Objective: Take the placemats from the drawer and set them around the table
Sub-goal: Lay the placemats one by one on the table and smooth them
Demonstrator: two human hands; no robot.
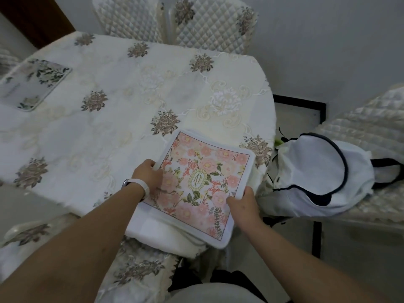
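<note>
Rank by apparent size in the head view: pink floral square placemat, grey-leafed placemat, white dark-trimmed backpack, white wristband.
1. white dark-trimmed backpack and pink floral square placemat: look alike, unranked.
2. grey-leafed placemat, though it lies farther from the camera, so unsure.
3. white wristband.

Placemat stack [203,182] on table's [109,119] near-right edge.

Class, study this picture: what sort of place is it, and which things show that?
Probably a home dining room: a spread cream embroidered floral tablecloth, chairs in quilted cream covers, and a pink floral placemat held by the left hand and right hand.
</note>
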